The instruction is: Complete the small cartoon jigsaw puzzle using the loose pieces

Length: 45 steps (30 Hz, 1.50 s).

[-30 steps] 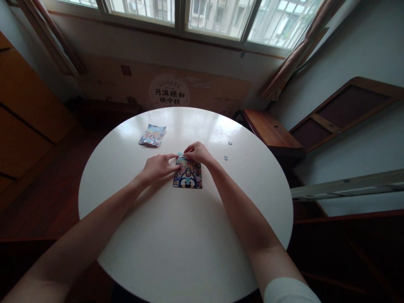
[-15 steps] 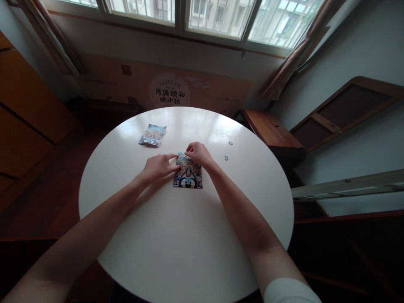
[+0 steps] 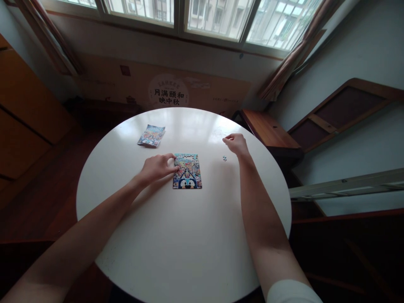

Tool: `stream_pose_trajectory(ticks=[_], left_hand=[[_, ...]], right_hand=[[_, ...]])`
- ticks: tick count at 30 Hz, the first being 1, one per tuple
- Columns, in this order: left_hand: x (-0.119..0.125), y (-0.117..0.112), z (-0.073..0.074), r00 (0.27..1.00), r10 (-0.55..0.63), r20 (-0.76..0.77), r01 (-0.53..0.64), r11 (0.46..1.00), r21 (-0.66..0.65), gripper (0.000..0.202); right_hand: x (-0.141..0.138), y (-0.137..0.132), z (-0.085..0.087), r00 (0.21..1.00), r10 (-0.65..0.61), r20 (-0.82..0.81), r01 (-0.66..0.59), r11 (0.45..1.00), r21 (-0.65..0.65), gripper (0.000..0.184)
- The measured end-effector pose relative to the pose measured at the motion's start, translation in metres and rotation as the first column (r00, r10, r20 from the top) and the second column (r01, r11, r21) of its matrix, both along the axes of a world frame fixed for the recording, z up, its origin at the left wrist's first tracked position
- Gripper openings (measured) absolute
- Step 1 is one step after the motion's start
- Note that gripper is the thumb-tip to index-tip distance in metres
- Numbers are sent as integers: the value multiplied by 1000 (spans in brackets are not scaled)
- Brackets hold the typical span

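A small jigsaw puzzle [image 3: 188, 172] lies flat near the middle of the table, with a cartoon dog face at its near end and a pale gap near its far edge. At its left edge rests my left hand [image 3: 158, 165], thumb and forefinger apart and touching it. Off to the right, my right hand [image 3: 236, 144] is closed in a pinch low over the tabletop, where one loose puzzle piece lay; the fingers hide that piece. Just nearer to me sits another loose puzzle piece [image 3: 224, 158].
A printed packet [image 3: 151, 136] with similar artwork lies at the back left of the round white table [image 3: 176, 244]. Beyond the table's right edge stands a wooden bench-like piece [image 3: 268, 130]. Windows with curtains are at the back.
My right hand has left the puzzle's far edge and moved right to the farther loose piece, which its fingers now cover. My left hand has stayed at the puzzle's left edge.
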State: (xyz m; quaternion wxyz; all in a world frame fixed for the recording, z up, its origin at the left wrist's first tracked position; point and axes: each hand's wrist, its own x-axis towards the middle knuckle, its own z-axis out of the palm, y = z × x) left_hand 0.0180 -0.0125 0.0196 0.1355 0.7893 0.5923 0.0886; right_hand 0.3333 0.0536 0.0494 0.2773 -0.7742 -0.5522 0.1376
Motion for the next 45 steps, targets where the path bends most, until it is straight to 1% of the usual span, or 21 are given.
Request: stream_pose_trajectory(ticks=[4, 6, 8, 10, 13, 16, 18, 20, 22, 23, 24, 25, 27, 28, 30, 32, 35, 41, 43, 45], left_hand=[[-1, 0, 0, 1000, 2, 0, -2, 1000, 10, 58], [0, 0, 0, 1000, 5, -4, -4, 1000, 14, 60], [0, 0, -1, 1000, 2, -6, -1, 1000, 16, 62], [0, 0, -1, 1000, -10, -11, 10, 1000, 19, 64], [0, 0, -2, 1000, -21, -22, 21, 999, 26, 64], [0, 0, -2, 999, -24, -29, 25, 999, 28, 64], [0, 0, -1, 999, -26, -32, 27, 999, 25, 63], [1, -1, 0, 999, -26, -32, 27, 999, 17, 63], [1, -1, 2, 999, -24, -28, 24, 1000, 9, 63], [1, -1, 2, 999, -23, -26, 23, 1000, 5, 62], [1, -1, 2, 999, -21, -24, 21, 1000, 2, 62], [2, -1, 2, 1000, -19, -23, 19, 1000, 1, 62], [2, -1, 1, 1000, -15, -22, 15, 1000, 1, 62], [2, -1, 1, 1000, -15, -21, 15, 1000, 2, 62], [1, -1, 2, 1000, -18, -19, 18, 1000, 1, 62], [1, -2, 2, 1000, -17, -19, 17, 1000, -3, 62], [1, -2, 2, 1000, -11, -20, 11, 1000, -8, 62], [1, -1, 1, 1000, -9, -5, 9, 1000, -13, 63], [1, -1, 1, 1000, -11, -5, 11, 1000, -13, 62], [1, -1, 2, 1000, -10, -7, 10, 1000, -16, 62]], right_hand=[[19, -1, -10, 991, -136, -1, 136, 990, -22, 18], [25, -1, -15, 984, -180, 4, 180, 983, -30, 18], [30, -1, -21, 981, -195, -1, 195, 980, -41, 16], [33, -1, -26, 983, -179, -30, 177, 982, -59, 15], [37, -1, -29, 988, -127, -84, 117, 987, -106, 15], [38, -3, -23, 995, -30, -92, 11, 980, -197, 15], [38, -5, -14, 995, 74, -64, -90, 952, -292, 16], [38, -6, -6, 984, 177, -33, -176, 905, -387, 19], [37, -6, -1, 969, 248, -15, -228, 862, -453, 18], [37, -6, -1, 965, 263, -7, -235, 851, -470, 18], [37, -6, -2, 966, 260, 9, -226, 854, -468, 19], [37, -6, -4, 971, 234, 39, -193, 874, -445, 24], [37, -5, -12, 984, 127, 126, -77, 937, -340, 39], [36, -5, -17, 984, 64, 168, -15, 960, -279, 46], [34, -5, -26, 976, -24, 216, 68, 977, -203, 52], [33, -4, -33, 974, -51, 222, 96, 975, -198, 52], [30, -3, -39, 974, -66, 215, 106, 978, -180, 47], [29, 2, -43, 978, -73, 197, 88, 994, -70, 27], [30, 5, -45, 984, -75, 161, 86, 994, -62, 22], [32, 8, -46, 993, -76, 90, 83, 993, -83, 19]])
